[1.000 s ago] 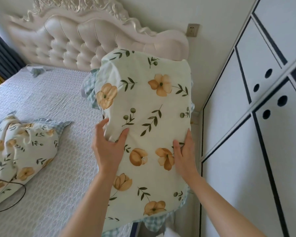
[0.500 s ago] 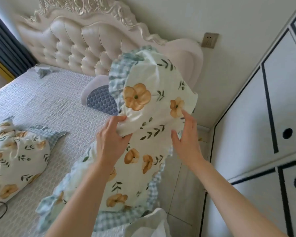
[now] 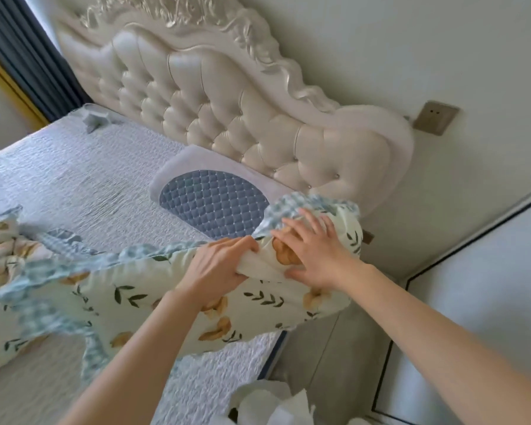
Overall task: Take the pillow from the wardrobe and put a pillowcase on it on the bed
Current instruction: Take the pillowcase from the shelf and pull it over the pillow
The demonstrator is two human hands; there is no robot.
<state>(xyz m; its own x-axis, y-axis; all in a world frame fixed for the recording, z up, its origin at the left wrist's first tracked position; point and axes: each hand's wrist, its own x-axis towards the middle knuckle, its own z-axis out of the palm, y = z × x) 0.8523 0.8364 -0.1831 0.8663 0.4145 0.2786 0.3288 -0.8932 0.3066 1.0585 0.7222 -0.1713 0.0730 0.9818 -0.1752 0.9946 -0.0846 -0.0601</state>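
A pillow in a cream floral pillowcase (image 3: 135,296) with a blue checked frill lies tilted over the right side of the bed (image 3: 74,185). My left hand (image 3: 218,265) grips a bunched fold of the pillowcase near its far end. My right hand (image 3: 316,253) rests flat with fingers spread on the far end of the pillow, pressing the fabric. A bare white pillow with a quilted blue oval (image 3: 212,200) lies on the bed by the headboard, just beyond the hands.
A second floral-cased pillow (image 3: 0,256) lies at the left of the bed. The tufted cream headboard (image 3: 227,102) stands behind. The white wardrobe (image 3: 488,286) is on the right, with a narrow floor gap beside the bed. White cloth (image 3: 270,403) sits at the bottom edge.
The cased pillow has come down from upright in the air to lying across the bed edge. Both hands have moved to its far end, and the bare pillow behind it now shows.
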